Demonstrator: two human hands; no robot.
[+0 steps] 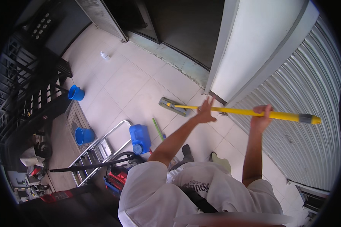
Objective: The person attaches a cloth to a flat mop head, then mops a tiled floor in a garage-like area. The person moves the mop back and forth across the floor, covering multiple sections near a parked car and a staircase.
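My right hand (261,118) grips a yellow pole (233,111) near its thick upper end, which has a grey collar. Farther down the pole is my left hand (206,111), its fingers spread apart. The pole passes behind that hand, and its fingers are not wrapped around it. At the pole's lower end, a grey rectangular floor pad holder (174,106) rests on the pale tiled floor (139,82).
A corrugated metal shutter (295,107) and white pillar (253,37) stand at the right. To the left are a blue jerrycan (140,136), a green stick (158,129), an aluminium stepladder (103,149), a red vacuum cleaner (116,177), two blue buckets (84,136) and a white bottle (104,55).
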